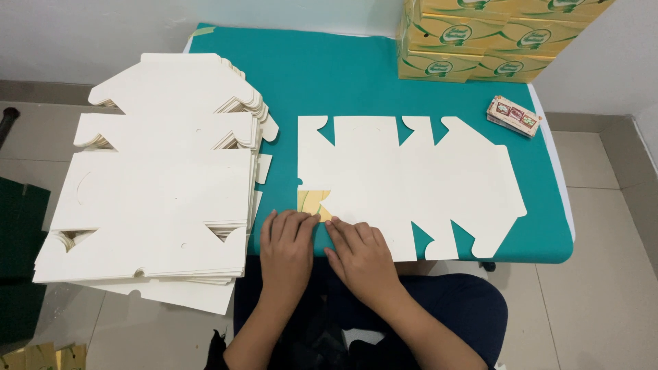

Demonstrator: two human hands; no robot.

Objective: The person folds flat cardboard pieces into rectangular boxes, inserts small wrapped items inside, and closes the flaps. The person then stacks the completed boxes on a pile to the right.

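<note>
Yellow-green boxes (493, 38) stacked at the table's far edge; a small, perhaps label, stack (514, 115) just below.

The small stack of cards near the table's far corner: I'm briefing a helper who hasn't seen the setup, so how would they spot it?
Start at the teal table and look to its far right corner, where the yellow boxes are piled. Just in front of them, near the right edge, lies the small stack of cards. It is far smaller than the flat white box blank and printed in red and green.
</note>
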